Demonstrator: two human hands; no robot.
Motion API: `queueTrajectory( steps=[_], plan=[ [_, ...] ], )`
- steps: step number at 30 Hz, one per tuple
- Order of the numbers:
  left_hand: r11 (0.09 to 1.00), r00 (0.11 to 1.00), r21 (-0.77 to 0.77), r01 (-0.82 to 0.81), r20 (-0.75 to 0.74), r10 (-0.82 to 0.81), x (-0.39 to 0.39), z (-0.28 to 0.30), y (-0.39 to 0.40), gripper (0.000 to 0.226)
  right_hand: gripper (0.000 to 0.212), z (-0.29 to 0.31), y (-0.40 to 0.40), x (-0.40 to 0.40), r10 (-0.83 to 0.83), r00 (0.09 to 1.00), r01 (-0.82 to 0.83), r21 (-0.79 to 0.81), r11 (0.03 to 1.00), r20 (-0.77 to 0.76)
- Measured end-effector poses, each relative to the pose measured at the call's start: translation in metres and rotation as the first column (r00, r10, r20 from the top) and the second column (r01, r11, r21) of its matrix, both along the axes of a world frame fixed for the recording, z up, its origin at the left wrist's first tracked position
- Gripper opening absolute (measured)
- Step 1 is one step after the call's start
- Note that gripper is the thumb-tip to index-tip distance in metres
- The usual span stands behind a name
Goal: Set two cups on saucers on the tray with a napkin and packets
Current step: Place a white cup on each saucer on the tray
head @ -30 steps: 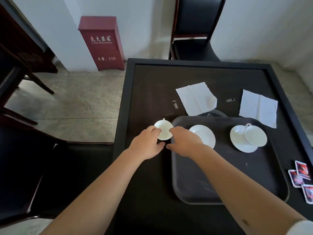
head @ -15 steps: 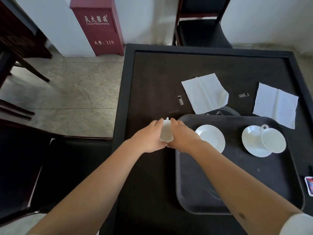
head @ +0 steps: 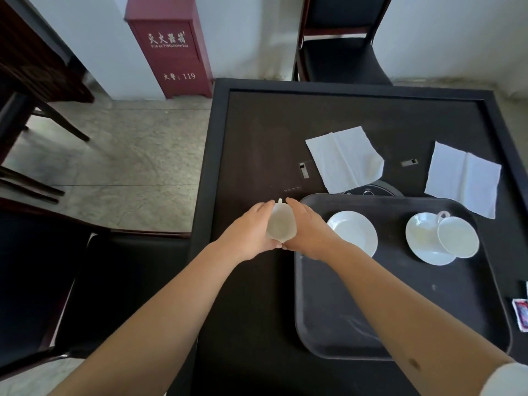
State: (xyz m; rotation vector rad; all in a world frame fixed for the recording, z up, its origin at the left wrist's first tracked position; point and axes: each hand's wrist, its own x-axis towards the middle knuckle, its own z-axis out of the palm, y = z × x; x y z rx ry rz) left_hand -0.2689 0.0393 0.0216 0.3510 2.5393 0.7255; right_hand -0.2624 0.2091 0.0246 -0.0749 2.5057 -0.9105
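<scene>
Cupping one white cup (head: 281, 227) between left hand (head: 248, 234) and right hand (head: 310, 231), just beside tray (head: 400, 332); empty saucer (head: 353, 234) on tray.

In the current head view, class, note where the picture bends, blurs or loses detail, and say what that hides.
Head view: wide-angle bending curves the table edges; the held cup between left hand and right hand looks soft; packets are cropped at the frame's edge; dark tray shows faint sheen.
</scene>
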Motion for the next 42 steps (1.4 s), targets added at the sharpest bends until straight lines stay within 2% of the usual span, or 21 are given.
queueTrajectory(
  steps=[2,4,12,19,25,34,42],
  plan=[
    [0.999,1.000,0.040,-0.026,-0.007,0.026,0.011,0.007,-0.001,0.102,0.071,0.009,-0.001,0.011,0.001,0.998,-0.003,-0.024,1.000,-0.059],
    [0.995,0.999,0.083,-0.049,-0.006,0.050,0.023,0.014,-0.001,0.100,0.069,0.020,-0.001,0.023,-0.004,0.997,0.000,-0.050,0.999,-0.083],
    [0.982,0.994,0.153,-0.108,-0.013,0.111,0.087,0.038,0.001,0.102,0.082,0.050,0.008,0.080,0.038,0.992,-0.044,-0.042,0.998,-0.123],
    [0.981,0.998,0.182,-0.062,-0.018,0.067,0.136,0.060,0.010,0.101,0.069,0.067,0.020,0.134,0.018,0.987,-0.024,-0.032,0.999,-0.161],
    [0.983,0.999,0.186,0.000,-0.034,0.007,0.166,0.073,0.026,0.101,0.077,0.081,0.038,0.173,-0.005,0.982,-0.001,-0.031,1.000,-0.187],
    [0.986,0.999,0.169,0.011,-0.038,-0.004,0.181,0.080,0.073,0.099,0.073,0.093,0.082,0.197,-0.060,0.986,0.047,-0.085,0.995,-0.155],
    [0.984,0.999,0.173,-0.033,-0.018,0.036,0.170,0.075,0.127,0.090,0.081,0.090,0.137,0.187,-0.092,0.988,0.079,-0.114,0.990,-0.120]
  ],
)
